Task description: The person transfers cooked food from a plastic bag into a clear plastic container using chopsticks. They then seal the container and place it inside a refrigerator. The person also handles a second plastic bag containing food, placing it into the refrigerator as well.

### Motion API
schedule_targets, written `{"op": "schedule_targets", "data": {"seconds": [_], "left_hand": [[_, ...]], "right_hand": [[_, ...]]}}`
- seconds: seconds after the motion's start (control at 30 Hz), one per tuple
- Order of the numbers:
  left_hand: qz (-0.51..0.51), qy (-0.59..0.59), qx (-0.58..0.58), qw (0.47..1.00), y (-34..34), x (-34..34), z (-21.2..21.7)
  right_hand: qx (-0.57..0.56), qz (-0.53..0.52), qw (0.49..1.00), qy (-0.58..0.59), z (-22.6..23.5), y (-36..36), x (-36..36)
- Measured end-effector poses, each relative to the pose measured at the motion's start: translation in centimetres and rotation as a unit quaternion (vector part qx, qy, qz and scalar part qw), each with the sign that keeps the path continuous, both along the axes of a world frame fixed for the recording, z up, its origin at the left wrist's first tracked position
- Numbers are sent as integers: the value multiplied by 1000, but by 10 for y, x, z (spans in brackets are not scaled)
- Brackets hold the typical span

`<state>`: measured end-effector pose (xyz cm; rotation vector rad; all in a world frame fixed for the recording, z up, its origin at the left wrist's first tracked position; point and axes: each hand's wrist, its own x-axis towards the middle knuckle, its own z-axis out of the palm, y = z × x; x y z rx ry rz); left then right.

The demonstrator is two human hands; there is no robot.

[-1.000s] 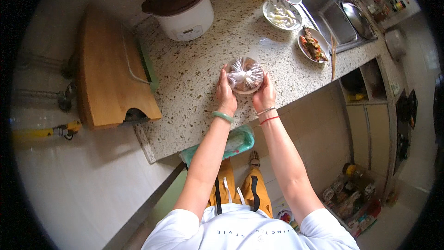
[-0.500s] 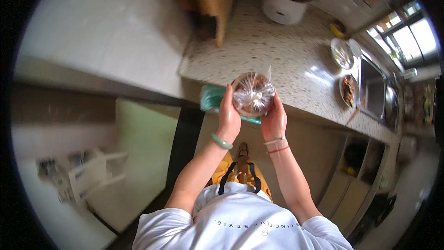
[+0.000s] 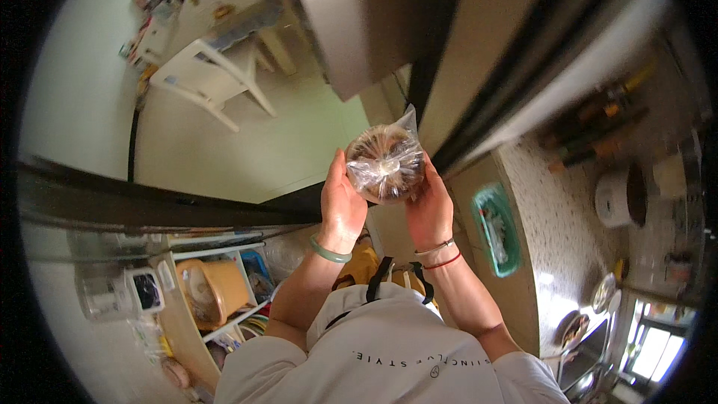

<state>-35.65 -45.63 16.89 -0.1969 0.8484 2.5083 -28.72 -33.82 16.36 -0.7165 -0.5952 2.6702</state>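
Between my two hands, out in front of my body, is a round bowl (image 3: pixel 383 172) covered with clear plastic that is gathered in a whitish bunch at the middle. Brownish contents show dimly through the plastic; what they are I cannot tell. My left hand (image 3: pixel 344 206), below a green bangle, presses its palm and fingers to the bowl's left side. On the opposite side my right hand (image 3: pixel 431 206) cups the bowl, with a light bracelet and a red string at that wrist. A loose corner of plastic sticks up at the bowl's far edge.
Ahead to the left, past a dark door track (image 3: pixel 247 215), stands a white chair (image 3: pixel 213 78) beside a table. A grey panel (image 3: pixel 366 30) rises ahead. To the right are a green bin (image 3: pixel 495 230), a speckled counter (image 3: pixel 535 213) and a white cooker (image 3: pixel 613 196). Shelving with an orange tub (image 3: pixel 224 292) stands left.
I have turned left, away from the counter, which now lies to my right. The doorway and chair have come ahead of me. Both hands still hold the covered bowl.
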Motion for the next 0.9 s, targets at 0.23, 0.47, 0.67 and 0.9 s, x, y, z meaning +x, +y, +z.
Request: {"op": "schedule_targets", "data": {"seconds": [0.23, 0.47, 0.67, 0.9], "left_hand": [[106, -13, -5, 994, -61, -97, 5], [124, 216, -322, 914, -105, -215, -22], [127, 331, -564, 745, -104, -311, 7], [130, 292, -265, 910, -77, -364, -10]], "right_hand": [[24, 123, 992, 28, -6, -49, -123], [83, 188, 979, 3, 1, -81, -243], [96, 191, 977, 24, -2, -79, -347], [113, 149, 981, 55, -8, -61, -386]]}}
